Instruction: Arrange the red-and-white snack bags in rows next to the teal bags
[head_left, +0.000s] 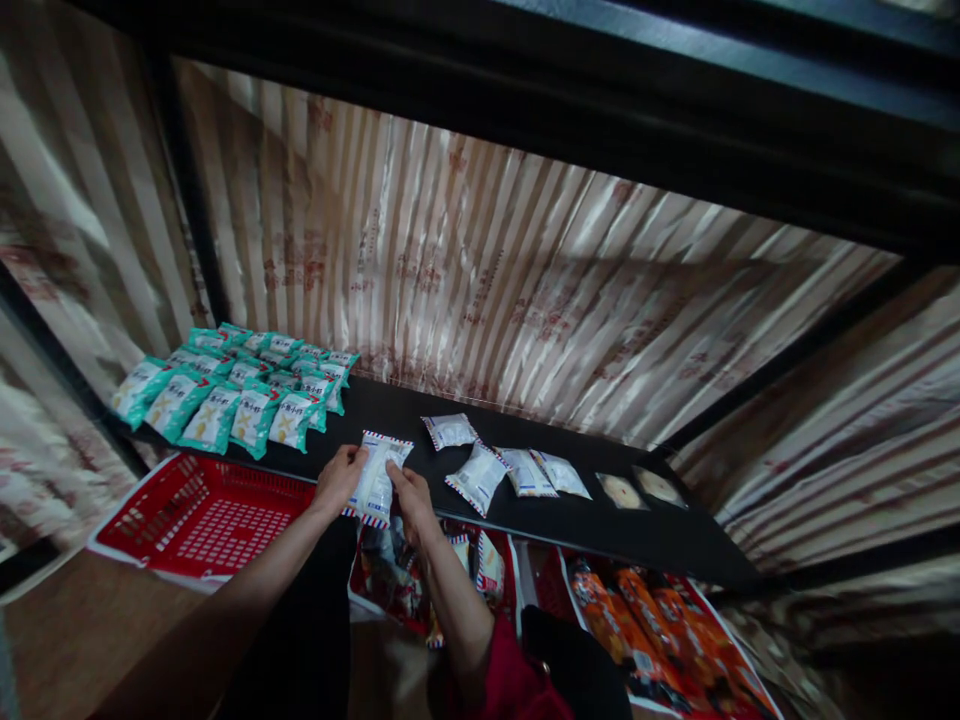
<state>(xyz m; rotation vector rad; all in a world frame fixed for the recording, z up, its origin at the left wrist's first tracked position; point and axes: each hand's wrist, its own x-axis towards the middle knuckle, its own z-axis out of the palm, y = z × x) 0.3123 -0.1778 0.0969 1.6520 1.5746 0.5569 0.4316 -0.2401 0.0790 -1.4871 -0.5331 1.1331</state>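
Forearms extended, hands grip packet at shelf's edge.

You have a puffy, shiny white snack packet with red and blue stripes on its far and near ends. Your left hand holds its left side, and your right hand holds its right side. It is at the near edge of the black shelf. Four packets like it lie to its right.
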